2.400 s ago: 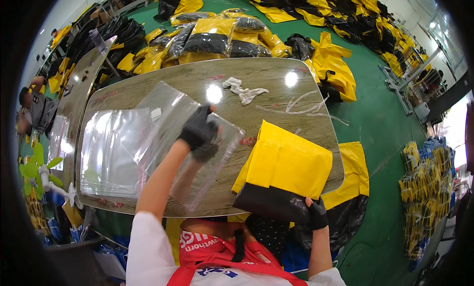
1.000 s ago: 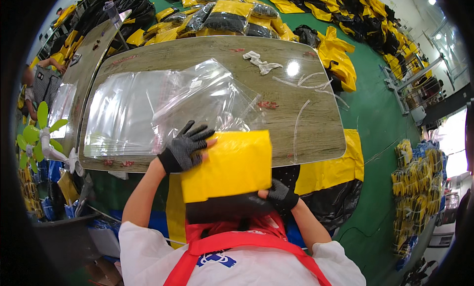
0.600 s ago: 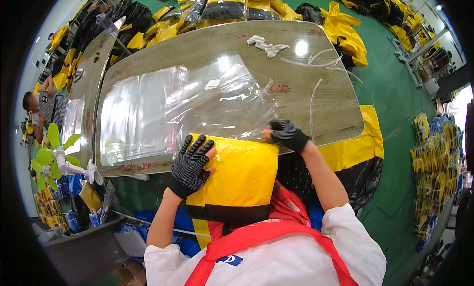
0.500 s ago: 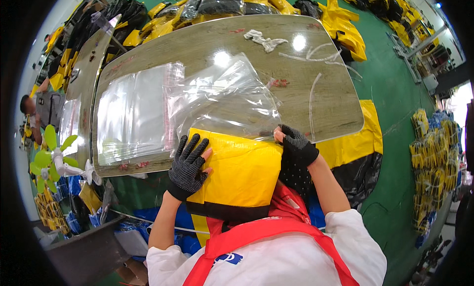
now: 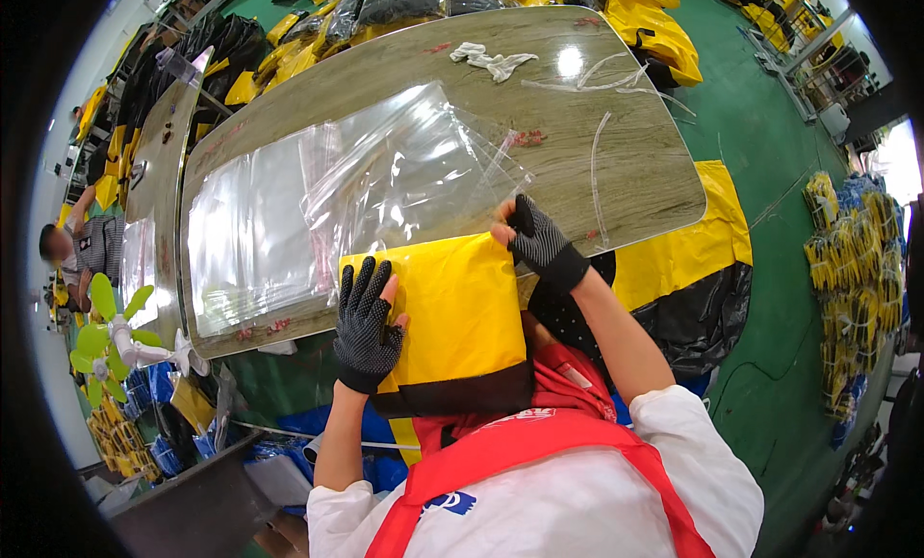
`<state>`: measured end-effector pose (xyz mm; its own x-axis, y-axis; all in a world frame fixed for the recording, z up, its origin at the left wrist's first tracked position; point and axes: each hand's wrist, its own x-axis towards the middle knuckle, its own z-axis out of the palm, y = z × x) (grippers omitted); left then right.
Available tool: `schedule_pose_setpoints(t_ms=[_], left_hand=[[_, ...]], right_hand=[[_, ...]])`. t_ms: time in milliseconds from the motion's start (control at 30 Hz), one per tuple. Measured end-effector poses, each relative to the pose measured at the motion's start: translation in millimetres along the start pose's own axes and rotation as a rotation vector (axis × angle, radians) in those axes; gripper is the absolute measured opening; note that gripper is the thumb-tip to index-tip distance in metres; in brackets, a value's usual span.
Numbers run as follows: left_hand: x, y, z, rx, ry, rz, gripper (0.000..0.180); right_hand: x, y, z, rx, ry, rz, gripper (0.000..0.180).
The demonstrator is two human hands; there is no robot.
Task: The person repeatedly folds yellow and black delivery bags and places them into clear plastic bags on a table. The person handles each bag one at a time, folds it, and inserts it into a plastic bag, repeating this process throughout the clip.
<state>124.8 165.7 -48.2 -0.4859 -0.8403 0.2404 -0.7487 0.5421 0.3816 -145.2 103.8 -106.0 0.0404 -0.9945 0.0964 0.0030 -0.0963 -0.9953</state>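
Note:
A folded yellow garment with a black hem [image 5: 452,317] lies at the near edge of the wooden table [image 5: 635,163], partly over my lap. My left hand [image 5: 364,322], in a black dotted glove, rests flat on the garment's left side with its fingers spread. My right hand [image 5: 537,242], gloved the same way, pinches the garment's far right corner together with the mouth of a clear plastic bag [image 5: 414,173]. That bag lies crumpled on the table just beyond the garment.
A stack of flat clear bags [image 5: 241,231] lies left of the crumpled one. White cloth scraps [image 5: 491,62] and thin clear strips [image 5: 597,154] lie farther back. Bagged yellow and black garments [image 5: 404,4] are piled behind the table. More yellow-black fabric [image 5: 693,269] hangs to my right. A person [image 5: 82,250] sits at far left beside a green fan [image 5: 106,327].
I have brought the garment from my right side to the table's near edge. My left hand has settled flat on it. My right hand has moved up to the far corner at the bag's mouth.

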Motion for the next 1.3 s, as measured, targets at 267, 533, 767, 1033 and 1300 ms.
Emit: schedule_pose_setpoints(t_ms=[267, 533, 767, 1033, 1300], left_hand=[[1.6, 0.8, 7.0, 0.002, 0.003, -0.036, 0.059], [2.5, 2.6, 12.6, 0.006, -0.019, -0.064, 0.06], [-3.4, 2.8, 11.2, 0.007, -0.028, -0.093, 0.058], [-14.7, -0.8, 22.2, -0.133, 0.113, -0.117, 0.039], [-31.5, -24.5, 17.7, -1.496, 0.255, -0.801, 0.056]], right_hand=[[-14.5, 1.2, -14.8, -0.066, 0.052, 0.104, 0.028], [-75.0, -32.4, -4.7, -0.462, 0.24, 0.059, 0.018], [-111.0, 2.6, -8.1, -0.889, 0.119, -0.22, 0.017], [-104.1, 4.6, -8.6, -0.006, 0.247, 0.286, 0.04], [-52.9, -41.5, -4.9, 0.328, -0.077, 0.45, 0.026]])
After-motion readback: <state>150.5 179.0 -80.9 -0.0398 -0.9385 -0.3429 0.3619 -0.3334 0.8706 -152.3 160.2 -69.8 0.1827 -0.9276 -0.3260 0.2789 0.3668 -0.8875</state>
